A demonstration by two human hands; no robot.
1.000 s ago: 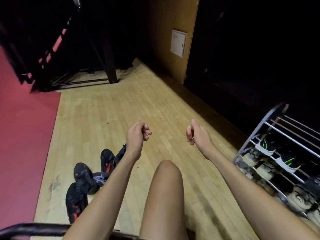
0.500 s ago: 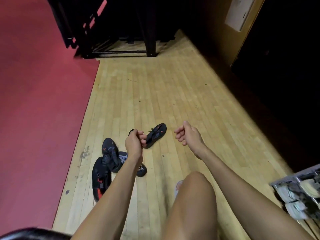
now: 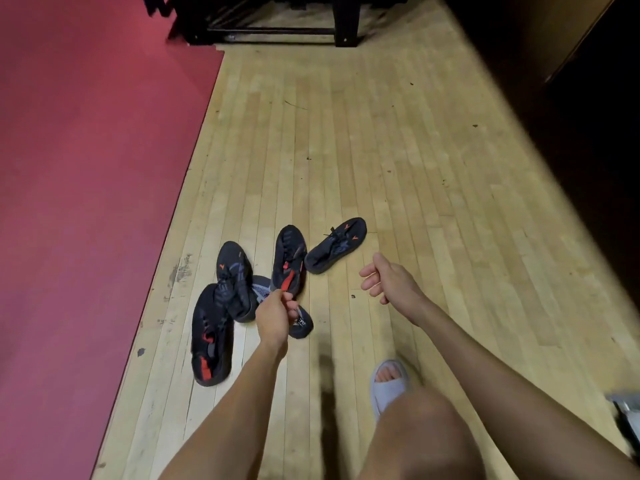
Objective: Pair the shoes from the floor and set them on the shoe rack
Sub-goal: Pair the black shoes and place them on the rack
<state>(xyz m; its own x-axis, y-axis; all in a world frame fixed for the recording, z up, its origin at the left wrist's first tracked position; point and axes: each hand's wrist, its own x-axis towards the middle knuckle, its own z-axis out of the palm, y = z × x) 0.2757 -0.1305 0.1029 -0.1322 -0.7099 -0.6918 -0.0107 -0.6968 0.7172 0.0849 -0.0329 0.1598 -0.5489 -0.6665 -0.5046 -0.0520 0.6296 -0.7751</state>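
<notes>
Several black shoes with red marks lie in a loose heap on the wooden floor. One shoe (image 3: 211,341) is nearest, another (image 3: 234,277) leans across it, a third (image 3: 289,258) points away, and a fourth (image 3: 337,245) lies apart to the right. A shoe with grey print (image 3: 302,325) is partly hidden under my left hand (image 3: 273,318), which hovers over the heap with fingers curled into a fist and holds nothing I can see. My right hand (image 3: 388,280) hangs to the right of the shoes with loosely curled fingers, empty. Only a corner of the shoe rack (image 3: 627,410) shows at the right edge.
A red mat (image 3: 86,168) covers the floor left of the shoes. A black metal frame (image 3: 273,29) stands at the far end. A dark wall (image 3: 588,133) runs along the right. My foot in a pale slipper (image 3: 389,382) steps forward on the boards.
The view has swung left and down from the shoe rack to the shoes, which are now closer and central. Both hands have dropped lower, and the left now hangs over the heap.
</notes>
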